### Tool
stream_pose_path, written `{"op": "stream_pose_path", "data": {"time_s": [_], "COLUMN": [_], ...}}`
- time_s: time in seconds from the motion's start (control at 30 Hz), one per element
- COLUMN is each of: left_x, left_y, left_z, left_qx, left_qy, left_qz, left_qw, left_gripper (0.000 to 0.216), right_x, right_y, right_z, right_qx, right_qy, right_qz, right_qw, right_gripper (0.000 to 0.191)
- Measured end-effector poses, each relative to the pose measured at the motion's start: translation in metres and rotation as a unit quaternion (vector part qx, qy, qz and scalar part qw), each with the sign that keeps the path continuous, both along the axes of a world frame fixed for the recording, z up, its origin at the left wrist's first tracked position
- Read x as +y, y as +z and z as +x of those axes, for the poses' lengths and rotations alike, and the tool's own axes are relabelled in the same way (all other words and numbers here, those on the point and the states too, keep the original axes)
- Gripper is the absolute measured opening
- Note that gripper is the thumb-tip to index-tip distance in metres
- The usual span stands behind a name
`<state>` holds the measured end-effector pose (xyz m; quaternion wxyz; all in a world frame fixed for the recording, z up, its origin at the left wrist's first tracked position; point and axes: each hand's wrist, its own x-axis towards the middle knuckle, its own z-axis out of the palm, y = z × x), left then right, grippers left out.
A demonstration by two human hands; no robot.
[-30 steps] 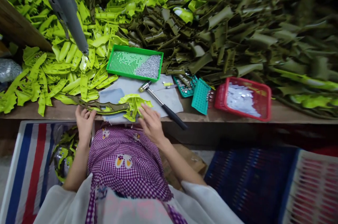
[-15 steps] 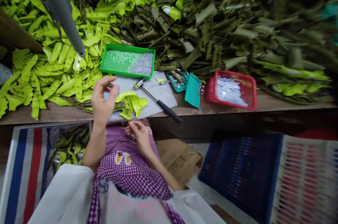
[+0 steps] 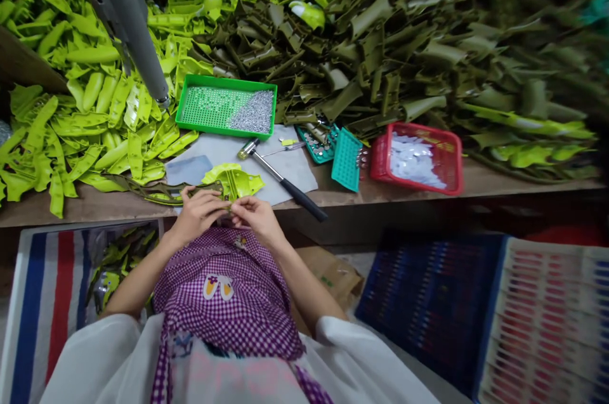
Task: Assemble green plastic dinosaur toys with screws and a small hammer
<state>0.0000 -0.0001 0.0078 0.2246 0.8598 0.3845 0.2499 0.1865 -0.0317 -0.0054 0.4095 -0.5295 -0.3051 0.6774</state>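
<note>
At the front edge of the bench, a lime-green plastic shell [image 3: 242, 184] lies with its hollow side up, joined to or overlapping a long dark olive strip [image 3: 159, 195]. My left hand [image 3: 197, 214] is closed over the shell's near left edge, fingers bent together. Its fingertips almost meet those of my right hand [image 3: 259, 219], which is pinched at the shell's near edge. Whatever the right fingers hold is too small or hidden. A hammer [image 3: 280, 179] with a black handle lies just right of the shell, on a pale sheet [image 3: 295, 182].
A green tray [image 3: 204, 129] of small metal pieces stands behind the shell. Teal trays [image 3: 346, 163] and a red basket [image 3: 455, 166] of pale pieces sit to the right. A grey powered tool [image 3: 128, 23] hangs at left. Lime parts [image 3: 102, 131] and olive parts [image 3: 375, 55] are heaped behind.
My left hand has come down from its raised position onto the shell's near edge, beside my right hand. My right hand has moved slightly up to the same edge. The view has shifted a little.
</note>
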Motion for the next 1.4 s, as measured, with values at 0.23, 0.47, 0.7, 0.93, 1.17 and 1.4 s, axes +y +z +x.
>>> {"op": "stream_pose_path", "data": {"time_s": [0.23, 0.47, 0.7, 0.93, 1.17, 1.4], "left_x": [-0.004, -0.003, -0.004, -0.012, -0.017, -0.017], "left_y": [-0.007, -0.007, -0.014, -0.015, -0.013, -0.015], "left_z": [0.011, 0.012, 0.014, 0.012, 0.018, 0.018], "left_qx": [-0.063, -0.041, -0.024, 0.003, 0.004, -0.011], "left_qy": [0.076, 0.050, 0.057, 0.134, 0.169, 0.160], "left_qz": [0.063, 0.138, 0.177, 0.096, 0.044, 0.035], "left_qw": [0.993, 0.988, 0.982, 0.986, 0.985, 0.986], "left_gripper": [0.008, 0.007, 0.004, 0.009, 0.011, 0.010], "right_x": [-0.001, 0.001, 0.000, 0.003, 0.012, 0.022], "right_y": [0.007, 0.007, 0.002, 0.010, 0.030, 0.040], "right_z": [0.001, 0.004, 0.006, 0.006, 0.008, 0.005], "right_qx": [0.030, -0.022, -0.144, -0.270, -0.336, -0.420], "right_qy": [-0.054, -0.016, 0.024, 0.062, 0.136, 0.203], "right_qz": [-0.030, 0.017, 0.071, 0.113, 0.076, 0.087], "right_qw": [0.998, 0.999, 0.987, 0.954, 0.929, 0.880], "right_gripper": [0.041, 0.039, 0.035, 0.023, 0.015, 0.014]}}
